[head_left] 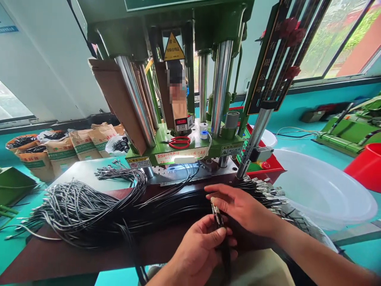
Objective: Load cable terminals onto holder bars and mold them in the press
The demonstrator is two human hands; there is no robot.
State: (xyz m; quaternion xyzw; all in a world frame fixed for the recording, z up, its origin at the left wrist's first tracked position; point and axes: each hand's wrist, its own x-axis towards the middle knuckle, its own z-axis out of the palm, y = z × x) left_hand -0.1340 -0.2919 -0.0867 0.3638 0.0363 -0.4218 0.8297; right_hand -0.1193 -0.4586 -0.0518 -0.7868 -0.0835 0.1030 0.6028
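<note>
My left hand [199, 246] is closed around a small bunch of black cables [226, 260] near their ends, thumb on top. The metal cable connectors [216, 214] point up and away from me out of that grip. My right hand [248, 210] reaches in from the right, its thumb and a fingertip at the connector tips; the other fingers are partly stretched. Behind both hands lies a thick spread of black cables [178, 204] across the dark brown table [74, 258]. More cables with metal connectors [270, 190] lie by my right forearm.
A green press [169, 157] with steel columns stands ahead, red-handled scissors [179, 142] on its ledge. A looped cable heap [80, 206] covers the left side. To the right are a white tub [324, 182], a red bucket [366, 167] and a red stop button [264, 165].
</note>
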